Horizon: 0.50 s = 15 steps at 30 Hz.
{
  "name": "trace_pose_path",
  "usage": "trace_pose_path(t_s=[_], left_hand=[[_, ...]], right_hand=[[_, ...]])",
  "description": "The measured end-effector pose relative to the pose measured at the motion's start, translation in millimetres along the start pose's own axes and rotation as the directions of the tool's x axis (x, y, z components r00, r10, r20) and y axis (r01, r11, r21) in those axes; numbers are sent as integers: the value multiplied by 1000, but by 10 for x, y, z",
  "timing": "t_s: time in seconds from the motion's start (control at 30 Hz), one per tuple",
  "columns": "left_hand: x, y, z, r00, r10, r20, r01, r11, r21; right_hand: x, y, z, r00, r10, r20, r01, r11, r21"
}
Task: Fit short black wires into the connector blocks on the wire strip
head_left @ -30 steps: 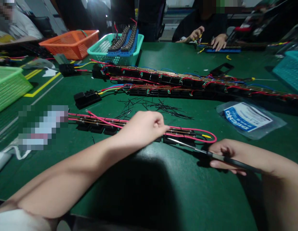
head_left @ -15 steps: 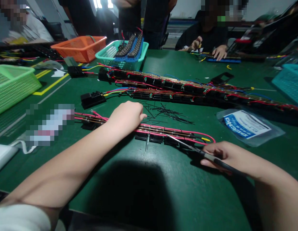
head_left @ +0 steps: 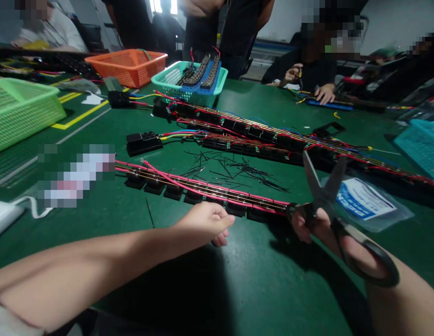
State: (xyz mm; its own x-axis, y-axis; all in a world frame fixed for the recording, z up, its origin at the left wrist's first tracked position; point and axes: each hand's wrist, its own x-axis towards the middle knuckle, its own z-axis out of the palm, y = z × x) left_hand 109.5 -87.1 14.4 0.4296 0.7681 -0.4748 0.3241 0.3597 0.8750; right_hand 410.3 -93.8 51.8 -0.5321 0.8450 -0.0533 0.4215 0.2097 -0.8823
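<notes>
On the green table lies a wired strip (head_left: 202, 189) of black blocks with pink-red cables along it. My left hand (head_left: 209, 221) is closed at the strip's near edge; what its fingers hold, if anything, is hidden. My right hand (head_left: 318, 228) is at the strip's right end, with scissors (head_left: 323, 196) in it, blades spread and pointing up and away. Some of its fingers are by the strip's end. Thin black offcuts (head_left: 252, 172) lie scattered behind the strip, and a single black piece (head_left: 150, 212) lies in front of it.
Longer wired strips (head_left: 259, 130) cross the table behind. Baskets stand around: green (head_left: 24, 112), orange (head_left: 132, 70), turquoise (head_left: 160, 81) with blue-black parts, and blue (head_left: 420, 144) at right. A plastic packet (head_left: 371, 203) lies right. Across the table, a person's hands (head_left: 323, 93) work on another strip.
My left hand has moved off the strip's top toward its near edge. The scissors have opened and swung upward in my right hand. More of the strip shows, and its right end is now beside my right hand.
</notes>
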Motion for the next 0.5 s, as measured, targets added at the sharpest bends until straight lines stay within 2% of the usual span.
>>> trace_pose_path(t_s=[0.03, 0.07, 0.13, 0.2, 0.27, 0.4, 0.47, 0.5], left_hand=[[-12, 6, -3, 1000, 21, -8, -20, 995, 98], [-30, 15, -19, 997, 74, -29, -65, 968, 243], [-64, 36, -75, 972, 223, -76, -146, 822, 551], [-80, 53, -143, 947, 308, -96, -148, 680, 718], [-75, 64, -193, 940, 324, -106, -138, 646, 751], [-55, 70, -212, 944, 305, -122, -145, 720, 678], [-52, 70, -199, 950, 285, -131, -131, 740, 660], [-51, 68, -192, 951, 279, -133, -127, 746, 654]], right_hand=[[42, -60, -3, 998, 0, 55, 0, 1000, 6], [93, -140, -7, 998, 11, 58, -11, 1000, -11], [209, -323, -17, 993, 107, 52, -103, 991, -85], [321, -480, -18, 968, 240, 68, -228, 962, -149], [405, -559, -5, 951, 300, 81, -282, 943, -179], [423, -485, 45, 917, 370, 147, -356, 928, -112], [368, -405, 59, 881, 415, 229, -397, 910, -121], [335, -369, 61, 847, 445, 291, -418, 895, -153]])
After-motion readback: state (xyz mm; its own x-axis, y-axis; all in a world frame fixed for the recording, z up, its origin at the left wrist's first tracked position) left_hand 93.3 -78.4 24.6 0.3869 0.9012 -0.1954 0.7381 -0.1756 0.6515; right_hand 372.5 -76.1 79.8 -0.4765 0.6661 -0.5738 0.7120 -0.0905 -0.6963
